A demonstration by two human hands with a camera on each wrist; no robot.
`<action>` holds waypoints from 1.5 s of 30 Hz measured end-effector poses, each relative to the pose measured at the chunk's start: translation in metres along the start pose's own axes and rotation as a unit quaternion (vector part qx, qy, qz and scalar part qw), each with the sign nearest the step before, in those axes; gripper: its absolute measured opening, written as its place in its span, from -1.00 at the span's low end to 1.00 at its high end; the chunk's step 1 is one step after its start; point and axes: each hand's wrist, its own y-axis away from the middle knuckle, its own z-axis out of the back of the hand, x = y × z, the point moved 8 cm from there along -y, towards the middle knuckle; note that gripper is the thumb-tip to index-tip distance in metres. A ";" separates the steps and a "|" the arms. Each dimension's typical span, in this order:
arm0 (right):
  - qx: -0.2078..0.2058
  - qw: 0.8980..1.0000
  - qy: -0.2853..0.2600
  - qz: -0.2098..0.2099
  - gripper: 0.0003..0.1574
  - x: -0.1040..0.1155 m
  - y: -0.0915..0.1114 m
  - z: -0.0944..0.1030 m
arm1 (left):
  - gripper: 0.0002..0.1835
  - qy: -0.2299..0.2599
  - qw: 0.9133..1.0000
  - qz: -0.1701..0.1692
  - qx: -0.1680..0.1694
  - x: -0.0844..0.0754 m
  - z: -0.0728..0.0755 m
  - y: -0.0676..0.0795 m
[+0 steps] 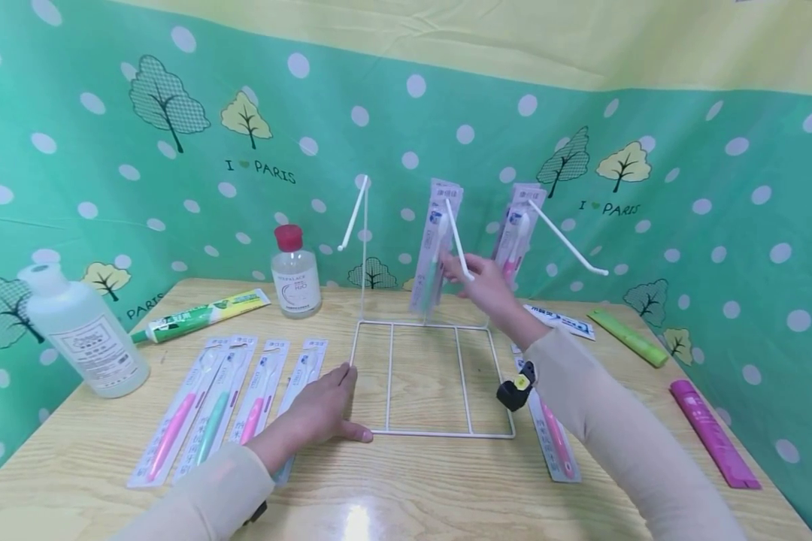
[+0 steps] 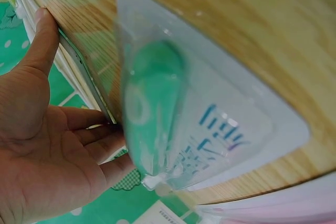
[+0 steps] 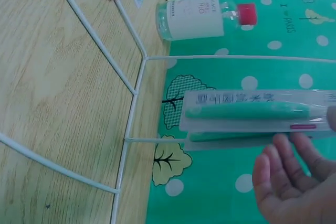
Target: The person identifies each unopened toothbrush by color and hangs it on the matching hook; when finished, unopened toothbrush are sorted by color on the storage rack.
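Observation:
A white wire rack (image 1: 422, 433) stands on the table, with three hooks rising above its base. My left hand (image 1: 325, 409) rests on the rack's left front corner, thumb stretched along the front and fingers at the side wire; the left wrist view shows the palm. At the middle hook, my right hand (image 1: 483, 282) pinches a packaged green toothbrush (image 3: 247, 111) between thumb and fingers. Another green toothbrush package (image 3: 231, 139) hangs behind it. On the right hook hang packaged pink toothbrushes (image 1: 517, 225), while the left hook (image 1: 354, 214) bears nothing.
Several packaged toothbrushes (image 1: 176, 428) lie left of the rack, and a pink one (image 1: 558, 436) lies right. Bottles (image 1: 91, 338) and a green toothpaste tube (image 1: 203, 314) stand or lie farther left. Rightward are a white-blue tube (image 1: 562, 321), a green tube (image 1: 628, 338) and a magenta tube (image 1: 713, 436).

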 end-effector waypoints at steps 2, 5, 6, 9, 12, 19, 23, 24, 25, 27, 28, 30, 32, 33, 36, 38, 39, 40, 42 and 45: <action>-0.016 0.999 0.027 -0.006 -0.42 -0.002 0.005 0.008 | 0.16 -0.001 1.000 -0.001 0.001 -0.001 0.000 0.000; -0.023 0.998 0.054 -0.002 -0.43 -0.004 0.016 0.022 | 0.17 -0.005 1.000 0.001 0.002 -0.001 0.001 0.000; -0.018 0.998 0.059 0.004 -0.43 -0.005 0.019 0.026 | 0.17 -0.005 1.000 0.001 0.002 -0.001 0.001 0.000; 0.004 0.997 0.072 0.023 -0.43 -0.009 0.032 0.040 | 0.18 -0.004 1.000 0.005 0.002 -0.001 0.002 0.000; 0.021 0.994 0.100 0.034 -0.41 -0.017 0.046 0.054 | 0.19 -0.002 1.000 0.004 0.002 -0.002 0.003 0.000; 0.024 0.986 0.165 -0.009 -0.36 -0.052 0.079 0.085 | 0.19 0.007 1.000 0.006 0.006 -0.003 0.004 0.002; 0.030 0.986 0.164 -0.022 -0.37 -0.076 0.096 0.095 | 0.19 0.008 1.000 0.006 0.009 -0.004 0.004 0.003; 0.031 0.985 0.169 -0.027 -0.38 -0.083 0.100 0.097 | 0.19 0.008 1.000 0.006 0.010 -0.004 0.004 0.003; 0.030 0.984 0.170 -0.033 -0.38 -0.090 0.103 0.099 | 0.18 0.007 1.000 0.005 0.010 -0.004 0.003 0.003; 0.030 0.984 0.172 -0.048 -0.37 -0.103 0.108 0.101 | 0.18 0.005 1.000 0.004 0.010 -0.004 0.003 0.003; 0.030 0.982 0.176 -0.056 -0.35 -0.109 0.110 0.102 | 0.18 0.003 1.000 0.003 0.010 -0.004 0.003 0.003; 0.028 0.980 0.185 -0.073 -0.32 -0.122 0.112 0.103 | 0.18 0.003 1.000 0.004 0.010 -0.004 0.003 0.003; 0.029 0.976 0.196 -0.094 -0.28 -0.133 0.114 0.103 | 0.18 0.003 1.000 0.004 0.010 -0.003 0.003 0.003; 0.027 0.972 0.205 -0.108 -0.26 -0.139 0.115 0.102 | 0.18 0.002 1.000 0.005 0.009 -0.003 0.003 0.004; 0.025 0.961 0.234 -0.145 -0.20 -0.152 0.118 0.100 | 0.18 -0.001 1.000 0.005 0.008 -0.003 0.003 0.003; 0.026 0.954 0.249 -0.163 -0.16 -0.159 0.120 0.098 | 0.18 0.000 1.000 0.004 0.006 -0.003 0.003 0.003; 0.025 0.952 0.254 -0.169 -0.15 -0.161 0.120 0.096 | 0.18 0.001 1.000 0.002 0.006 -0.003 0.003 0.003; 0.027 0.951 0.257 -0.171 -0.15 -0.163 0.120 0.095 | 0.18 0.003 1.000 0.001 0.005 -0.003 0.003 0.003; 0.030 0.950 0.259 -0.170 -0.14 -0.166 0.119 0.092 | 0.18 0.006 1.000 -0.001 0.005 -0.004 0.003 0.003; 0.030 0.949 0.267 -0.163 -0.14 -0.170 0.116 0.090 | 0.18 0.008 1.000 0.000 0.006 -0.004 0.003 0.003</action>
